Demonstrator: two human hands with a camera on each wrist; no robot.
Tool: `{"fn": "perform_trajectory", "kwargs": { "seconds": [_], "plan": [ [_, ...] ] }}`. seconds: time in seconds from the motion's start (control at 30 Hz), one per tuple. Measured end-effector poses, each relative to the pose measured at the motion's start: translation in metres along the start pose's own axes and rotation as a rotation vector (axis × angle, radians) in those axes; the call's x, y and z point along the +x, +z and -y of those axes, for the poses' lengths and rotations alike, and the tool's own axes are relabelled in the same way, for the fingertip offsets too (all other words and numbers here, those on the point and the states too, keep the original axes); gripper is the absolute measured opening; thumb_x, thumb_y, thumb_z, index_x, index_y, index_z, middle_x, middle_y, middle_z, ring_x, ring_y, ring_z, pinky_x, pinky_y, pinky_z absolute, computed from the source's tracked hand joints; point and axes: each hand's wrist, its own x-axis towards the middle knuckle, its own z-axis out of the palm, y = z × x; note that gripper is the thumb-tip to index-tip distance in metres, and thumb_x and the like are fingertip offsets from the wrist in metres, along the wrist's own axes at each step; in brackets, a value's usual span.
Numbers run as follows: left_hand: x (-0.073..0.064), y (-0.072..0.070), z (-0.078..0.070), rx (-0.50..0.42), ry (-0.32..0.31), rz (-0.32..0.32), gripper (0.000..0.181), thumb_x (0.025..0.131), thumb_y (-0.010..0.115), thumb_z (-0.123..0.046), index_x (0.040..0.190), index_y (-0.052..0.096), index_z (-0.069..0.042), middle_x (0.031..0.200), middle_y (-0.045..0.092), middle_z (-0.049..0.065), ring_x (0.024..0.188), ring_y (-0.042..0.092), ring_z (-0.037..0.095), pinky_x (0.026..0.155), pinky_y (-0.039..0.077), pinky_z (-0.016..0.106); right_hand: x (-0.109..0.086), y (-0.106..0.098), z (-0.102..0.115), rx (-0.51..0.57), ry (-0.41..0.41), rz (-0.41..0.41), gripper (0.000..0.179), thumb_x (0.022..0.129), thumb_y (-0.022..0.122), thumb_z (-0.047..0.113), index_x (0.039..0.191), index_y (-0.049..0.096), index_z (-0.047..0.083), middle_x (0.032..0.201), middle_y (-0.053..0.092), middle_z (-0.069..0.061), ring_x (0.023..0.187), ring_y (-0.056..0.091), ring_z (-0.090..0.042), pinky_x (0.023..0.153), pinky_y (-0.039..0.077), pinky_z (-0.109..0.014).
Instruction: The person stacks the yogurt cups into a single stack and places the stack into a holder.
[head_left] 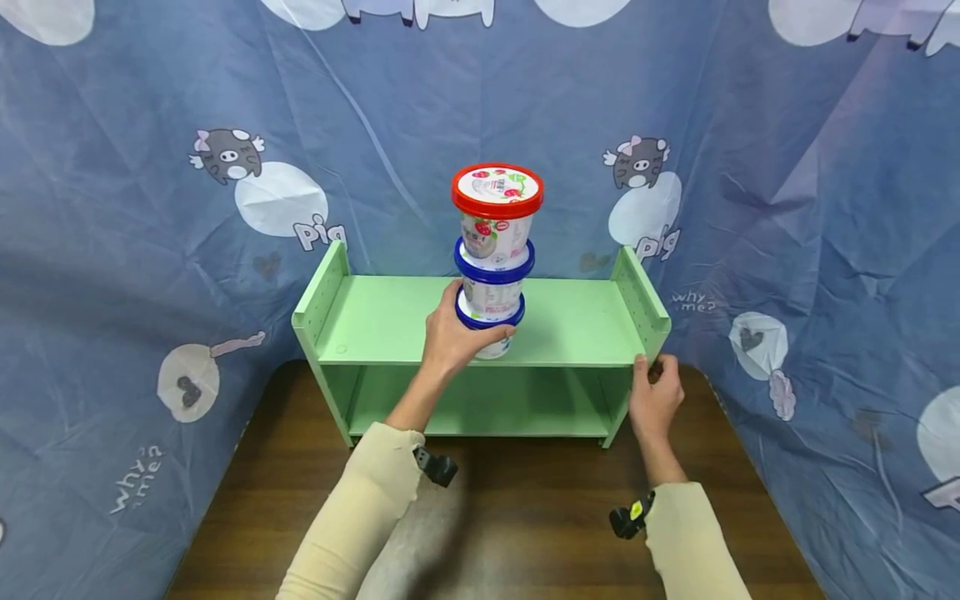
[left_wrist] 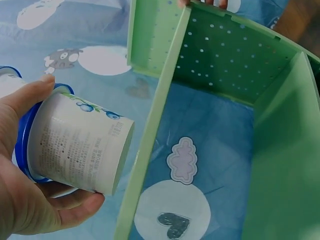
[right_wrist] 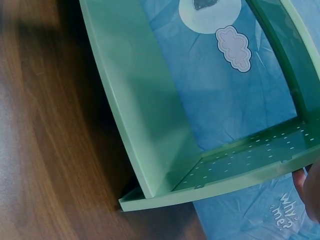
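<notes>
Three white paper tubs stand stacked upright, one on another. The top tub [head_left: 495, 200] has a red lid and strawberry print; the middle tub [head_left: 491, 292] and the bottom tub [left_wrist: 80, 142] have blue lids. My left hand [head_left: 452, 337] grips the bottom tub from the left, thumb across its front near the lid. In the left wrist view a gap shows between that tub's base and the front edge of the green shelf unit [head_left: 390, 321]. My right hand [head_left: 656, 396] holds the front edge of the unit's right side panel, partly hidden in the right wrist view.
The two-tier shelf unit has raised side panels, the left panel [head_left: 322, 287] among them, and a lower shelf [head_left: 480, 404]. It stands on a brown wooden table [head_left: 540, 517]. A blue pig-print cloth [head_left: 420, 125] hangs behind and at both sides.
</notes>
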Motion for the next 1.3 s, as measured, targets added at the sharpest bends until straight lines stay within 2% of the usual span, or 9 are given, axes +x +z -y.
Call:
{"fn": "perform_trajectory", "kwargs": {
  "seconds": [0.57, 0.87, 1.03, 1.17, 1.3],
  "plan": [
    [0.006, 0.004, 0.009, -0.003, -0.033, 0.024, 0.095, 0.068, 0.091, -0.036, 0.147, 0.04, -0.018, 0.136, 0.061, 0.01, 0.122, 0.062, 0.031, 0.101, 0.052, 0.049, -0.001, 0.0, 0.0, 0.004, -0.009, 0.001, 0.025, 0.097, 0.06, 0.019, 0.106, 0.057, -0.005, 0.1, 0.061, -0.027, 0.097, 0.055, -0.032, 0.09, 0.041, -0.039],
    [0.008, 0.004, 0.01, -0.002, -0.046, 0.064, 0.098, 0.071, 0.089, -0.037, 0.15, 0.035, -0.018, 0.14, 0.058, 0.01, 0.125, 0.059, 0.032, 0.104, 0.05, 0.051, 0.0, 0.0, 0.0, 0.001, -0.018, 0.001, 0.026, 0.098, 0.06, 0.019, 0.106, 0.056, -0.005, 0.1, 0.06, -0.026, 0.097, 0.055, -0.033, 0.091, 0.041, -0.04],
    [0.009, 0.003, 0.01, 0.006, -0.053, 0.076, 0.106, 0.069, 0.09, -0.039, 0.154, 0.029, -0.019, 0.141, 0.056, 0.01, 0.128, 0.057, 0.032, 0.106, 0.049, 0.051, -0.001, 0.0, 0.0, 0.001, -0.009, 0.0, 0.025, 0.098, 0.06, 0.019, 0.106, 0.056, -0.005, 0.1, 0.061, -0.026, 0.098, 0.056, -0.032, 0.091, 0.041, -0.039],
    [0.007, 0.001, 0.01, 0.013, -0.067, 0.055, 0.118, 0.066, 0.091, -0.042, 0.158, 0.021, -0.018, 0.148, 0.05, 0.012, 0.135, 0.051, 0.033, 0.11, 0.044, 0.054, -0.001, 0.0, 0.0, -0.002, -0.004, -0.007, 0.025, 0.098, 0.06, 0.018, 0.106, 0.056, -0.005, 0.1, 0.061, -0.026, 0.095, 0.055, -0.028, 0.088, 0.04, -0.034],
    [0.001, -0.002, 0.011, 0.019, -0.07, 0.04, 0.121, 0.068, 0.09, -0.044, 0.16, 0.016, -0.018, 0.155, 0.042, 0.014, 0.142, 0.043, 0.035, 0.114, 0.04, 0.056, -0.002, 0.001, -0.001, -0.007, -0.004, -0.016, 0.024, 0.097, 0.06, 0.018, 0.106, 0.057, -0.005, 0.098, 0.061, -0.024, 0.092, 0.053, -0.022, 0.085, 0.039, -0.029]
  ]
}}
